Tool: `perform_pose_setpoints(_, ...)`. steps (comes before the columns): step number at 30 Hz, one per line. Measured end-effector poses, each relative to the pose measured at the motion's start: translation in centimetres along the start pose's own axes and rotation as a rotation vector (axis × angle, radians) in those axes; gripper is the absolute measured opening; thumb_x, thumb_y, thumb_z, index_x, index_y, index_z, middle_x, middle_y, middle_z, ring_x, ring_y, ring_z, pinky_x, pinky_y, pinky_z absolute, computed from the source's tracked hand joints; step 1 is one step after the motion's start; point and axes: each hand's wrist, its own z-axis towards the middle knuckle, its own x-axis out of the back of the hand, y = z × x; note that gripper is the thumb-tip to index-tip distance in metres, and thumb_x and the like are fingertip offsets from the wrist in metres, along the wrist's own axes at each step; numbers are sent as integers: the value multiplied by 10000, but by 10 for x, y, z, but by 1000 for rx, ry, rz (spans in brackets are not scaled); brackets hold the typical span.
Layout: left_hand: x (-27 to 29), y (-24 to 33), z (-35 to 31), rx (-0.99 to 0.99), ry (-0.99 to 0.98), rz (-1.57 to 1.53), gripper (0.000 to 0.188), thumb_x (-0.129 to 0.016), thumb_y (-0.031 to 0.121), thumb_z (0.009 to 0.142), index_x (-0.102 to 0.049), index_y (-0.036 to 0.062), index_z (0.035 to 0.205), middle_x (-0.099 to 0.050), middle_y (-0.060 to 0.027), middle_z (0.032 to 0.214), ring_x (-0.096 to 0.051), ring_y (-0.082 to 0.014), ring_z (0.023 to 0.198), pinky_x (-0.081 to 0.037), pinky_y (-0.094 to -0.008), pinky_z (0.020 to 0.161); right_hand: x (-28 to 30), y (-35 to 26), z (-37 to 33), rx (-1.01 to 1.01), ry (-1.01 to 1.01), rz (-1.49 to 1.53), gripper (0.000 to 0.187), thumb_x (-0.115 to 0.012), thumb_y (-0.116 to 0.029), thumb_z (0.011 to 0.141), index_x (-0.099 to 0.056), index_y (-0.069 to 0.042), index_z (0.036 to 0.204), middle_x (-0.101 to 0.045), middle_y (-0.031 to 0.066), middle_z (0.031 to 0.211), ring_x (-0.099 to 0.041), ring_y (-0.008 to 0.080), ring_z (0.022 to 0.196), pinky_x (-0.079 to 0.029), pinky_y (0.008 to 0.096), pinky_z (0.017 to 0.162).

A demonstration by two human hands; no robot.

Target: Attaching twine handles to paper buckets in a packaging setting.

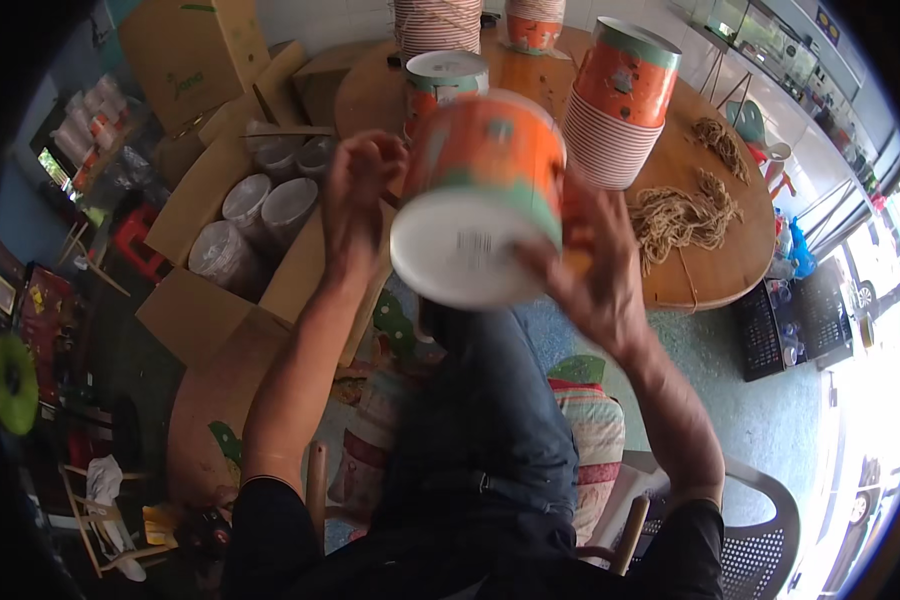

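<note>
An orange and green paper bucket [485, 150] is tilted in front of me above the table's near edge, its white round bottom facing me. My right hand [595, 265] grips its right side, with the thumb against the bottom rim. At the bucket's left side is my left hand [355, 195], fingers bent and blurred; whether they touch the bucket or hold something is unclear. Just behind stands another bucket [446, 75] with its pale bottom up. A tall stack of nested upside-down buckets [620, 110] stands to the right of it on the wooden table [715, 285].
Bundles of brown twine [682, 220] lie on the table's right side. More stacked buckets [437, 28] stand at the back. At my left, an open cardboard box [205, 205] holds several wrapped cup-like stacks. A black crate [795, 325] and a grey chair [760, 520] are at the right.
</note>
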Motion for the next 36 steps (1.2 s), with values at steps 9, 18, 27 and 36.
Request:
perform_pose_setpoints(9, -35, 31, 138, -1082, -28, 862, 442, -713, 185, 971, -585, 28, 1364, -613, -199, 1360, -594, -372, 1258, -450, -442, 1096, -53, 65, 213, -406, 206, 698, 655, -706, -575, 953, -637, 18, 1222, -653, 98, 1010, -691, 208, 958, -643, 376, 851)
perform_pose_setpoints(18, -20, -40, 234, -831, -307, 1086, 403, -619, 263, 1037, -600, 2, 1343, -653, -206, 1325, -619, -414, 1220, -502, -472, 1027, -101, 167, 224, -659, 160, 959, 727, -600, -656, 985, -660, 54, 1123, -626, 106, 946, -651, 209, 847, -641, 385, 795)
perform_pose_setpoints(27, -64, -85, 260, -783, -588, 1074, 224, -630, 183, 986, -707, 56, 1154, -732, -203, 1111, -707, -389, 1014, -566, -474, 863, -108, 244, 214, -853, 200, 892, 98, -680, -55, 944, -718, 28, 980, -689, 108, 826, -697, 216, 711, -638, 315, 677)
perform_pose_setpoints(36, -73, -79, 209, -801, -487, 924, 196, -690, 136, 972, -668, 12, 1122, -730, -137, 1111, -705, -319, 978, -553, -397, 833, -79, 188, 154, -566, 59, 276, 354, -687, -217, 978, -707, 56, 1203, -731, 147, 1049, -702, 175, 822, -588, 325, 694)
